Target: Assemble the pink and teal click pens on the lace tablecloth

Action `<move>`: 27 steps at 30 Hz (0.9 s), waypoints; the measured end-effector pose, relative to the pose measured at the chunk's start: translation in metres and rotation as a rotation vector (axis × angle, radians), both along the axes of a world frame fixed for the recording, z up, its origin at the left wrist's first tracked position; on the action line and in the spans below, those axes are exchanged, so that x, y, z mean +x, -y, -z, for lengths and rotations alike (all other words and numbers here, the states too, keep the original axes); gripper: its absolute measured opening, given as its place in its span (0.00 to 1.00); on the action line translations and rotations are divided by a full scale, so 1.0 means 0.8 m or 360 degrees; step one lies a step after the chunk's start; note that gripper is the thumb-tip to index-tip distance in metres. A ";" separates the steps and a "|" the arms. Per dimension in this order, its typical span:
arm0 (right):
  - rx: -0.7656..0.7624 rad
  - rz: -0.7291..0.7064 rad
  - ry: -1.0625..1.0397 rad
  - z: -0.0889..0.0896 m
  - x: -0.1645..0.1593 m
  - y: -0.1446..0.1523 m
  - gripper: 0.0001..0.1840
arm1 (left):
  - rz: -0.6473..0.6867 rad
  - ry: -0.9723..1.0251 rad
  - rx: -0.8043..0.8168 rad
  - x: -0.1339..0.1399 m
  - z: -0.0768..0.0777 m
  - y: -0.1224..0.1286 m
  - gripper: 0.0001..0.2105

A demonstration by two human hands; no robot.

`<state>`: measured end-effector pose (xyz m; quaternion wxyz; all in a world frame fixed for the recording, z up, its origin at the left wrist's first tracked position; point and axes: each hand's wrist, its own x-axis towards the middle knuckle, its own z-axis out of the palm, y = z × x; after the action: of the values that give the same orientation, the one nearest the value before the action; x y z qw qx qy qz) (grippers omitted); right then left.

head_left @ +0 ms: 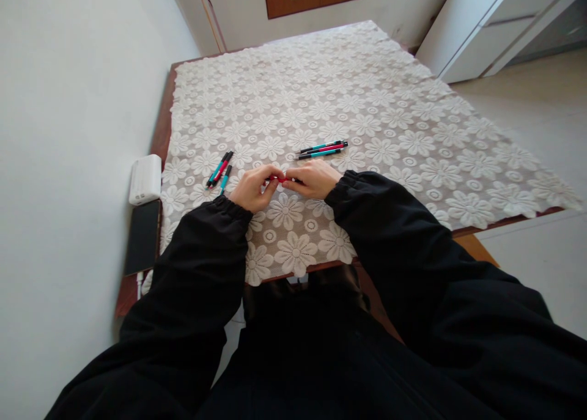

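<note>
Between my fingertips is a red and black pen (281,180), held roughly level just above the lace cloth. My left hand (254,186) is closed on its left end, and my right hand (313,178) is closed on its right end. Fingers hide most of the pen, so I cannot tell if it is in one piece. Beside my left hand lie several pens, among them a red one (222,172) and a teal one (226,178) partly behind my wrist. Beyond my right hand three pens rest side by side, two teal and one red, the nearest a teal pen (320,154).
A patterned lace tablecloth (293,249) covers the wooden table. At the left edge, against the wall, stand a white power bank or charger-like block (145,180) and a dark phone (143,236) with a white cable (139,283). A white cabinet (477,29) stands back right.
</note>
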<state>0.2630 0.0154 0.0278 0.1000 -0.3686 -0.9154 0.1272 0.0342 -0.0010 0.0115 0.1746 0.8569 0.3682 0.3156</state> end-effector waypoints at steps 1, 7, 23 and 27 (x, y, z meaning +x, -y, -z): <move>0.0002 -0.0003 0.0000 0.000 0.000 0.001 0.27 | -0.0003 -0.0008 -0.0003 0.000 0.000 0.000 0.08; 0.0018 0.0034 -0.0050 -0.004 0.000 0.003 0.26 | -0.0075 0.0009 0.0007 0.001 0.002 0.001 0.08; -0.0049 0.0069 0.0216 -0.001 -0.004 0.002 0.24 | -0.0123 0.0009 0.0037 0.001 -0.001 0.002 0.05; -0.0055 0.0088 0.0219 -0.002 -0.005 0.003 0.23 | -0.0114 -0.0002 0.0013 0.001 -0.002 0.002 0.04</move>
<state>0.2591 0.0127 0.0293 0.0339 -0.4034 -0.9072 0.1145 0.0351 -0.0025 0.0129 0.1594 0.8441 0.3974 0.3227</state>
